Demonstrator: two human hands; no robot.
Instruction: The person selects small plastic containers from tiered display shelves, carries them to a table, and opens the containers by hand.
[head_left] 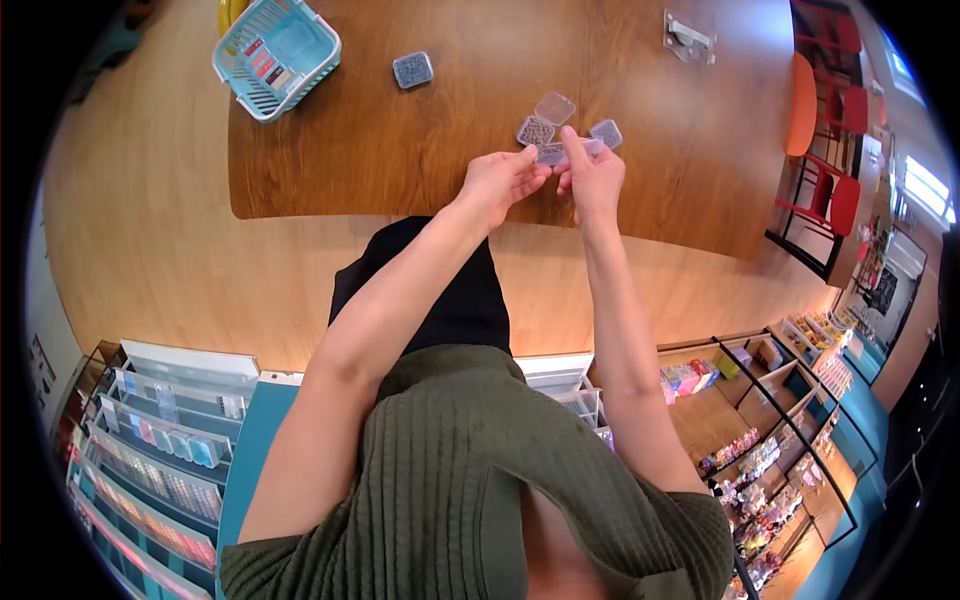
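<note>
Between my left hand (502, 183) and my right hand (592, 180), a small clear plastic box (560, 153) is held over the front part of the wooden table (440, 150). The fingers of both hands are closed on its ends. Just beyond it lies an open clear box (536, 131) of small dark pieces, its lid (555, 108) tipped back. Another small box (606, 133) rests right beside my right fingertips. Farther left on the table is a box (412, 70) filled with dark bits.
A light blue basket (318, 75) with small packs stands at the table's left corner. A metal and clear plastic item (689, 38) lies at the back right. Red chairs (830, 195) are at the right, with display shelves (160, 440) behind me.
</note>
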